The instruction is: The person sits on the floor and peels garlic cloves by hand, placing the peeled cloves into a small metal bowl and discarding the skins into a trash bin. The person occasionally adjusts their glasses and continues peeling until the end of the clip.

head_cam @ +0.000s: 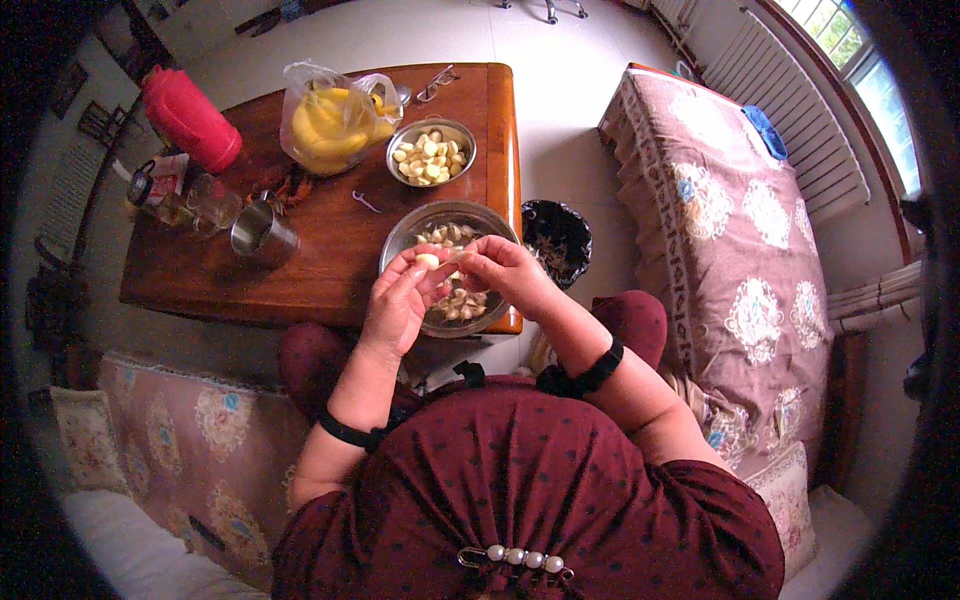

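Between the thumb and fingers of my left hand point(399, 300) is a pale, mostly bare garlic clove point(427, 262). My right hand point(508, 274) pinches a thin strip of papery garlic skin point(454, 257) beside the clove. Both hands are above a wide metal bowl point(391, 234) that holds unpeeled garlic cloves point(459, 306); my fingers hide part of its contents. Farther back, a smaller steel bowl point(470, 159) is filled with peeled cloves point(430, 156).
A black-lined bin point(577, 240) with skins inside stands right of the wooden table point(337, 247). On the table are bananas in a plastic bag point(330, 131), a steel cup point(262, 231), glass jars point(212, 201), a red thermos point(191, 120) and eyeglasses point(436, 84). A cloth-covered sofa point(720, 225) is at right.
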`<move>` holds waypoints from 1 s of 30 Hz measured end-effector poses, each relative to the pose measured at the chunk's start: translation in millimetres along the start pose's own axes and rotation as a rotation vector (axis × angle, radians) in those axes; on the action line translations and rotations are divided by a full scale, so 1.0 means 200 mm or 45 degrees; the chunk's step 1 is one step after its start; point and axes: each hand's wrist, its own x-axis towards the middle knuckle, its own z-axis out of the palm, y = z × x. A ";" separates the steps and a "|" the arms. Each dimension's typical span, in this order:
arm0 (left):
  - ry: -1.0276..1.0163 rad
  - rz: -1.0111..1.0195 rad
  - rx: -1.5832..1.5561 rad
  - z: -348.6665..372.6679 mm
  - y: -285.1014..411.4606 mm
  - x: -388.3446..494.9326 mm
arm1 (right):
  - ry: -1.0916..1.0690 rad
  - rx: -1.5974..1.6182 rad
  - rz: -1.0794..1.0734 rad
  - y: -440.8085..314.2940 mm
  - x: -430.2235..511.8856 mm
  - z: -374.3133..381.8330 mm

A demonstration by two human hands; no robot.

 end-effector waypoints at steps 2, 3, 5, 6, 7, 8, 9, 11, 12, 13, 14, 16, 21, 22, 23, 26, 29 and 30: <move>-0.031 -0.027 -0.109 -0.01 0.01 0.00 | 0.019 0.058 0.013 0.00 0.00 -0.01; -0.024 -0.047 -0.119 -0.01 0.02 0.00 | 0.032 0.063 0.014 0.01 0.00 -0.01; -0.026 -0.076 -0.141 -0.02 0.02 0.00 | 0.073 0.100 -0.023 0.01 0.00 -0.03; -0.003 -0.112 -0.137 -0.03 0.02 0.00 | 0.099 0.133 -0.060 0.01 0.00 -0.03; 0.006 -0.140 -0.137 -0.04 0.03 0.00 | 0.134 0.169 -0.072 0.01 0.01 -0.05; 0.059 -0.185 -0.126 -0.04 0.03 0.00 | 0.164 0.157 -0.105 0.00 0.01 -0.06; 0.043 -0.167 -0.113 -0.05 0.03 0.00 | 0.203 0.149 -0.111 0.00 0.01 -0.09; 0.044 -0.134 -0.082 -0.05 0.03 0.00 | 0.269 0.148 -0.129 -0.01 0.03 -0.15; 0.085 -0.129 0.018 -0.05 0.05 0.01 | 0.250 0.186 -0.167 -0.02 0.03 -0.20; 0.083 -0.101 0.108 -0.06 0.07 0.03 | 0.285 0.140 -0.156 -0.03 0.03 -0.25; 0.154 -0.117 0.225 -0.06 0.09 0.05 | 0.365 0.037 -0.101 -0.04 0.06 -0.31; 0.068 -0.033 0.358 -0.06 0.17 0.13 | 0.461 -0.162 -0.058 -0.05 0.10 -0.45; 0.044 -0.050 0.833 -0.07 0.37 0.50 | 0.468 -0.608 0.130 0.03 0.24 -0.84; 0.109 -0.097 0.905 -0.07 0.39 0.58 | 0.463 -0.614 0.217 0.07 0.26 -0.90; 0.145 -0.128 0.956 -0.07 0.40 0.66 | 0.443 -0.664 0.250 0.12 0.29 -0.96; 0.280 -0.110 1.047 -0.08 0.38 0.85 | 0.464 -0.730 0.365 0.26 0.35 -1.11; 0.311 -0.018 1.204 -0.07 0.32 0.89 | 0.573 -1.148 0.477 0.37 0.41 -1.23; 0.271 0.000 1.296 -0.07 0.32 0.88 | 0.545 -1.202 0.342 0.39 0.42 -1.26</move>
